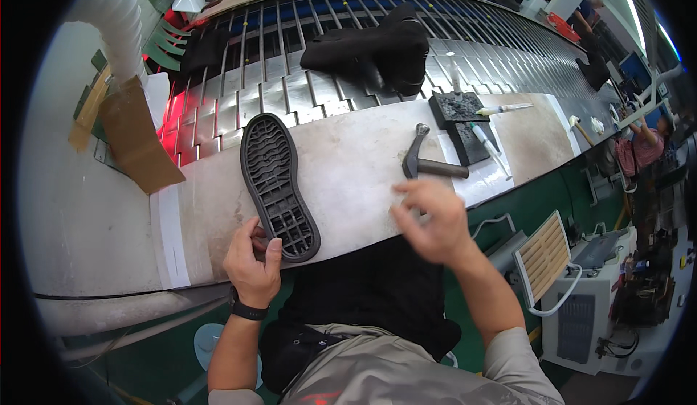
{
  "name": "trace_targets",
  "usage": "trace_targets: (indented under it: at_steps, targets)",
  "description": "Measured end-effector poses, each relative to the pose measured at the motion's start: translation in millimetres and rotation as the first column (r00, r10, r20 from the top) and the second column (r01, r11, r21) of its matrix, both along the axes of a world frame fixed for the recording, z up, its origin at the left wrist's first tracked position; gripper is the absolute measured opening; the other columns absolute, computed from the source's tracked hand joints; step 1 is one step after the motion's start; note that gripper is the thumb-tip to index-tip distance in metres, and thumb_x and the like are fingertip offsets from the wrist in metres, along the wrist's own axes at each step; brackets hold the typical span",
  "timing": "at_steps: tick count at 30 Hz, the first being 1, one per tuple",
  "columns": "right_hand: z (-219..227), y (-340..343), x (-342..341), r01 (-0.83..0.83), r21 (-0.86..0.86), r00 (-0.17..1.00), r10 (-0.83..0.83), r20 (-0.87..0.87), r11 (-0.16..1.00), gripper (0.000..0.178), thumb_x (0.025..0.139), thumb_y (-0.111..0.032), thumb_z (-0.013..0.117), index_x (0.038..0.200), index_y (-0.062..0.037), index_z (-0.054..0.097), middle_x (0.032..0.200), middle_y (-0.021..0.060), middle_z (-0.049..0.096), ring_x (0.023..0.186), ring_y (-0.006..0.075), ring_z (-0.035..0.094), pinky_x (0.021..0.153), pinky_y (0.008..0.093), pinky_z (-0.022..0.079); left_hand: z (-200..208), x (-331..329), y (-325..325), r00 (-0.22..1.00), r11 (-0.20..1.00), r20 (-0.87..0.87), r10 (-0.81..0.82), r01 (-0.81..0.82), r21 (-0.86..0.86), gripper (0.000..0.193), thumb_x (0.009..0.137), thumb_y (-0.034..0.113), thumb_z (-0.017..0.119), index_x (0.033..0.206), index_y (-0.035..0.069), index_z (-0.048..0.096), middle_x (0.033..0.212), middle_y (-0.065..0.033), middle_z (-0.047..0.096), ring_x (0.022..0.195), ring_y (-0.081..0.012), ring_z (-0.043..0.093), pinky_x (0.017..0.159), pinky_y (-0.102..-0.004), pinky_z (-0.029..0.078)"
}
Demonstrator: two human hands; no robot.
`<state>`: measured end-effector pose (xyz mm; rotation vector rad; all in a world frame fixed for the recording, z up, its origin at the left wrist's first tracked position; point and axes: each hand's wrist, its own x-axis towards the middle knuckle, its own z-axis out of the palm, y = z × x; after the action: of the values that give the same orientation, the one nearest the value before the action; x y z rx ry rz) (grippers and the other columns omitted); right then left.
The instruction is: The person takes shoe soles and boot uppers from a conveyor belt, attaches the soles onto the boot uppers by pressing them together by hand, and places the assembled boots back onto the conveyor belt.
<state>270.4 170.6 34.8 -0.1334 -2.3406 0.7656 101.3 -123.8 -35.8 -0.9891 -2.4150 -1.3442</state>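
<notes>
A black shoe sole [279,180] lies with its ribbed, hollowed side up on the pale worktop [348,158]. My left hand [253,263] grips its heel end at the near edge, thumb over the side and fingers partly hidden behind the rim. To the right, my right hand [434,220] hovers above the worktop, blurred by motion. Its thumb and index finger are apart, with nothing seen between them. Just beyond that hand rests a hammer [435,167] with a dark metal head. Beside the hammer, a black block [468,142] has slim pen-like tools [492,149] on it.
Behind the worktop runs a metal slatted conveyor [290,78] carrying a black boot [385,49]. A cardboard piece [138,136] and a white ribbed hose [116,20] stand at left. A machine with a slatted panel [544,260] is at right; another person [640,147] sits farther off.
</notes>
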Motion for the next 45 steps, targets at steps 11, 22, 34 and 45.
trace_targets:
  at_steps: [11,22,34,45]
  targets:
    - [-46.7,58.6,-67.1,0.298,-0.022,0.952,-0.299,-0.063,0.954,0.008,0.094,-0.006,0.077,0.088,-0.0009,0.075,0.092,0.0130,0.079,0.106,0.0357,0.076,0.096,0.0449,0.058,12.4,2.1,9.2,0.999,0.997,0.040,-0.010,0.013,-0.077,0.075,0.091,0.018,0.082,0.155,-0.006,0.055,0.143,-0.0228,0.065,0.108,-0.0296,0.066,0.087,-0.0386,0.055]
    - [-44.0,53.9,-69.0,0.291,-0.043,0.952,-0.294,-0.086,0.956,0.009,0.094,-0.008,0.077,0.088,-0.0018,0.075,0.087,0.0132,0.077,0.106,0.0374,0.077,0.093,0.0452,0.058,27.7,-1.9,13.3,0.990,0.990,0.128,-0.052,0.069,-0.127,0.078,0.090,0.017,0.081,0.159,-0.005,0.051,0.141,-0.0205,0.066,0.111,-0.0288,0.066,0.088,-0.0377,0.054]
    - [-38.4,54.1,-67.0,0.284,-0.025,0.957,-0.285,-0.057,0.959,0.004,0.093,-0.003,0.076,0.091,-0.0016,0.073,0.093,0.0138,0.077,0.107,0.0393,0.075,0.094,0.0467,0.058,69.5,-134.9,73.7,0.980,0.997,0.185,-0.078,0.071,0.041,0.047,0.103,0.028,0.076,0.133,-0.007,0.071,0.118,-0.0200,0.079,0.104,-0.0249,0.077,0.087,-0.0360,0.061]
    - [-28.3,53.7,-72.3,0.239,-0.010,0.970,-0.238,0.056,0.971,0.008,0.083,0.002,0.074,0.086,-0.0001,0.067,0.095,0.0173,0.077,0.103,0.0451,0.073,0.096,0.0505,0.057,30.2,-507.6,196.5,0.931,0.884,-0.039,0.364,-0.358,-0.302,0.049,0.095,0.037,0.070,0.124,-0.001,0.079,0.124,-0.0275,0.077,0.122,-0.0411,0.073,0.108,-0.0471,0.055]
